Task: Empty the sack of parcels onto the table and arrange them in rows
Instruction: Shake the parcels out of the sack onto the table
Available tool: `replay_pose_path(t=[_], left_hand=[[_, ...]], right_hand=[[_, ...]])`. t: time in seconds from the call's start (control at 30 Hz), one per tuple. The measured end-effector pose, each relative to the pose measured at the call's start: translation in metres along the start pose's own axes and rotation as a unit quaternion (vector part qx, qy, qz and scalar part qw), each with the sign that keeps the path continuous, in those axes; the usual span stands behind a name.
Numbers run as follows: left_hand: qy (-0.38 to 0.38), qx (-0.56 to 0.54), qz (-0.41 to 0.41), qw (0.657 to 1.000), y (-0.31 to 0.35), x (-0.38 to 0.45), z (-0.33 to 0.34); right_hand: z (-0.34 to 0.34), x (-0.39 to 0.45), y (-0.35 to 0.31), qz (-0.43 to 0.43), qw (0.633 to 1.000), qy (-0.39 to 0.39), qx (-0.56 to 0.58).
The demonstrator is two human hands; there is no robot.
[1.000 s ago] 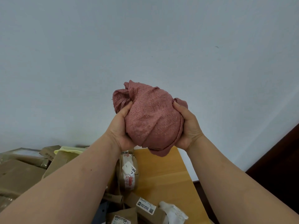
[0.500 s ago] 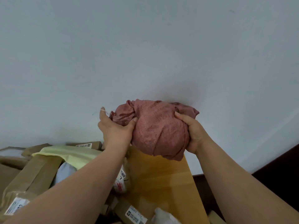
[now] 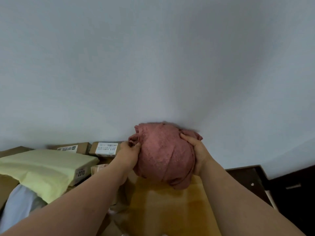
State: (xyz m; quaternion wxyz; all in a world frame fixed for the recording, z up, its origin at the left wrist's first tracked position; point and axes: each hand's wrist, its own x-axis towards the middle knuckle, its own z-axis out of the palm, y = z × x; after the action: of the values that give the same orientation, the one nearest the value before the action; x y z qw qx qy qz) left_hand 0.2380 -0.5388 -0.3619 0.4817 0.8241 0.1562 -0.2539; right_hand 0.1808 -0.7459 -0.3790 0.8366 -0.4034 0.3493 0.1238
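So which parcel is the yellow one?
The big flat yellow parcel left of the left hand; the boxes behind it are brown cardboard with white labels.

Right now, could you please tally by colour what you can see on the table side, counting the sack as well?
Red sack, bunched between both hands: 1
Brown cardboard boxes with white labels: 2
Pale yellow parcel: 1
Pale blue parcel: 1
Total: 5; others are too hidden to count.
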Motion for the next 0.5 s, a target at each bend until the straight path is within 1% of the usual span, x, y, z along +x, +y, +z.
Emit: replay_pose_path(t=[0.07, 0.13, 0.17, 0.2, 0.23, 0.27, 0.3, 0.33, 0.37, 0.4, 0.5], left_hand=[[0.023, -0.004, -0.019, 1.000, -0.005, 0.012, 0.007], [0.029, 0.012, -0.040, 0.999, -0.010, 0.023, 0.014], [0.020, 0.021, -0.055, 0.998, -0.010, 0.026, 0.017], [0.006, 0.020, -0.066, 0.998, -0.011, 0.030, 0.018], [-0.011, 0.014, -0.076, 0.997, -0.011, 0.030, 0.019], [-0.023, 0.007, -0.080, 0.997, -0.010, 0.032, 0.020], [-0.035, 0.007, -0.084, 0.996, -0.009, 0.032, 0.019], [-0.040, 0.017, -0.084, 0.996, -0.008, 0.034, 0.020], [-0.035, 0.033, -0.084, 0.995, -0.007, 0.036, 0.020], [-0.027, 0.052, -0.085, 0.995, -0.007, 0.040, 0.022], [-0.031, 0.084, -0.111, 0.990, -0.001, 0.043, 0.029]], right_hand=[[-0.004, 0.015, 0.009, 0.011, 1.000, 0.019, -0.008], [-0.007, 0.033, 0.012, 0.005, 0.998, 0.048, -0.047], [-0.007, 0.040, 0.012, -0.004, 0.993, 0.075, -0.094], [-0.008, 0.046, 0.010, -0.025, 0.978, 0.107, -0.175], [-0.007, 0.050, 0.005, -0.044, 0.947, 0.141, -0.286], [-0.006, 0.052, 0.001, -0.060, 0.897, 0.193, -0.392], [-0.005, 0.051, -0.002, -0.074, 0.847, 0.243, -0.467], [-0.005, 0.051, -0.004, -0.082, 0.811, 0.273, -0.510], [-0.006, 0.050, -0.004, -0.087, 0.803, 0.281, -0.519], [-0.006, 0.051, -0.004, -0.094, 0.807, 0.278, -0.513], [-0.012, 0.064, -0.001, -0.145, 0.858, 0.269, -0.413]])
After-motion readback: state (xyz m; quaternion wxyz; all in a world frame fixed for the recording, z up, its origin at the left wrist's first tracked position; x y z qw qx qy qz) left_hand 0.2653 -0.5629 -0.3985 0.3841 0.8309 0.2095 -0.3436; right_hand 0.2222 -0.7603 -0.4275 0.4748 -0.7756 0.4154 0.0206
